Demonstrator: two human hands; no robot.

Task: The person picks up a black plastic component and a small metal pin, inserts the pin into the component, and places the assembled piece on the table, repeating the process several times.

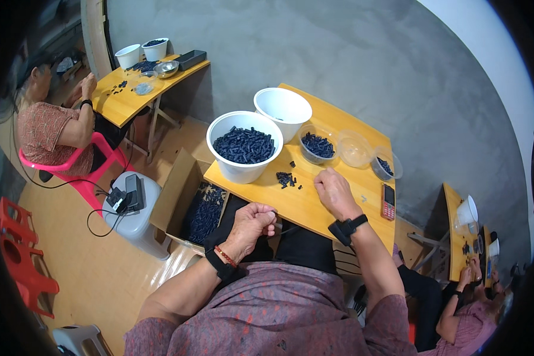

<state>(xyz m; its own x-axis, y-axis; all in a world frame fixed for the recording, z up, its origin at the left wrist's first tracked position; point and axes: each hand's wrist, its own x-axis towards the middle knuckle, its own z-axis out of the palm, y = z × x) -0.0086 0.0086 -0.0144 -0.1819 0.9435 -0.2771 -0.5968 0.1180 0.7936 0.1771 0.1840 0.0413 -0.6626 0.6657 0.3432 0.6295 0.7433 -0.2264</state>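
My left hand [252, 230] is closed at the table's near edge, thumb pressed against curled fingers; whatever it may hold is too small or hidden. My right hand [335, 193] rests over the yellow table [314, 210], fingers bent down and together, their tips hidden from view. Just left of it lies a small loose pile of short black cylindrical pieces [286, 179]. A white bucket [243, 172] full of such pieces stands at the table's left side. Beyond my right hand is a clear round tub [318, 145] with more black pieces.
Another white bucket [283, 107] stands behind. A clear lid or shallow tub [354, 148], a smaller clear tub [386, 165] and a red phone [388, 202] are rightward. A cardboard box [178, 199] of black pieces sits lower left, beside a grey stool [137, 216]. Other people work at tables either side.
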